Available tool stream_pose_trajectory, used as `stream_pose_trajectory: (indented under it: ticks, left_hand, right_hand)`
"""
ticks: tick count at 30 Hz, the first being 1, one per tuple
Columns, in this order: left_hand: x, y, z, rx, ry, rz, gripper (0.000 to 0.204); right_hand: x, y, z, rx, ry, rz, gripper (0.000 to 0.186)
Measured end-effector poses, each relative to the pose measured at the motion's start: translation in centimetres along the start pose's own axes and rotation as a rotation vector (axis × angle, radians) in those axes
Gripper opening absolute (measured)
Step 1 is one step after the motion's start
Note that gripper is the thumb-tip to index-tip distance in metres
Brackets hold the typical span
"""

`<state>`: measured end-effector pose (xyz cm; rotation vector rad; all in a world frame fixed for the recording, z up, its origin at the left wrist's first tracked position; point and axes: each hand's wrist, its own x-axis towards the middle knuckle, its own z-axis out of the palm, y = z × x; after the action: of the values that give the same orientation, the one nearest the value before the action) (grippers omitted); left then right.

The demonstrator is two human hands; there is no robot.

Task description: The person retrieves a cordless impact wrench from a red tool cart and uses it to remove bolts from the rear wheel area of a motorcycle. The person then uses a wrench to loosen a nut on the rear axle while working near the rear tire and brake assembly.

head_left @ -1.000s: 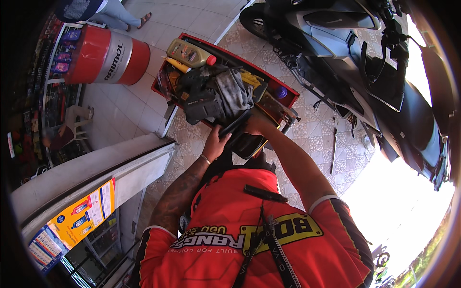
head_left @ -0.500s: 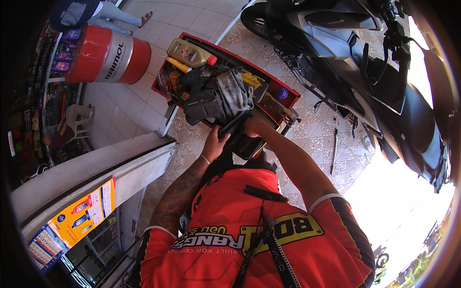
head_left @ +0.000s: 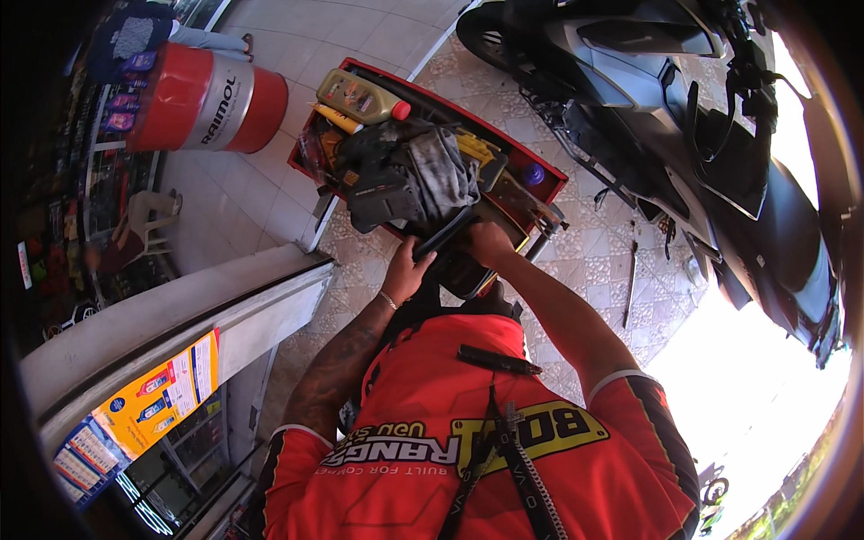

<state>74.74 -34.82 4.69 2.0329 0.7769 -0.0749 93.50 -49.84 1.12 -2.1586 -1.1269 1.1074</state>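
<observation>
A black case (head_left: 465,274) lies open close to my body, at the near side of a red tool cart (head_left: 547,191). My left hand (head_left: 408,272) is closed around the case's raised dark edge, thumb on top. Inside the case reaches my right hand (head_left: 489,245), knuckles up; its fingertips are lost in shadow, so any held object is hidden. Just beyond both hands, a grey stained rag (head_left: 443,171) lies on the cart beside a dark power-tool body (head_left: 382,200). A gold oil bottle (head_left: 360,97) with a red cap and a yellow tube (head_left: 338,119) lie farther back.
A motorcycle (head_left: 630,108) stands to the right of the cart. On the left are a red drum (head_left: 207,101), a low wall (head_left: 180,337) and a person seated on a stool (head_left: 157,229). A thin rod (head_left: 630,283) lies on the patterned tiles; another person (head_left: 135,40) stands beyond the drum.
My right hand has shifted slightly right within the case. My left hand keeps its hold on the edge. At the upper left, the standing person's leg has moved left.
</observation>
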Motion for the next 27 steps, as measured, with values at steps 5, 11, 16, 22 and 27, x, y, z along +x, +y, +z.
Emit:
stream_pose_trajectory:
  ticks: [5,11,16,22,27]
  left_hand:
    - [0.3,-0.2,0.1,-0.055,-0.047,-0.079,0.036]
    - [0.3,-0.1,0.2,-0.012,-0.016,0.049,0.038]
    - [0.2,0.0,0.0,0.041,-0.005,0.032,0.042]
    - [0.4,0.0,0.2,0.027,0.021,0.053,0.039]
    - [0.4,-0.2,0.2,-0.011,0.003,0.069,0.038]
  right_hand:
    - [0.8,0.2,0.0,-0.164,-0.068,0.034,0.020]
    - [0.8,0.2,-0.4,-0.291,0.021,0.046,0.019]
    - [-0.7,0.1,-1.2,-0.254,0.050,-0.134,0.019]
    - [0.2,-0.5,-1.9,-0.366,-0.080,-0.050,0.019]
    - [0.7,0.8,-2.1,-0.428,-0.062,-0.138,0.018]
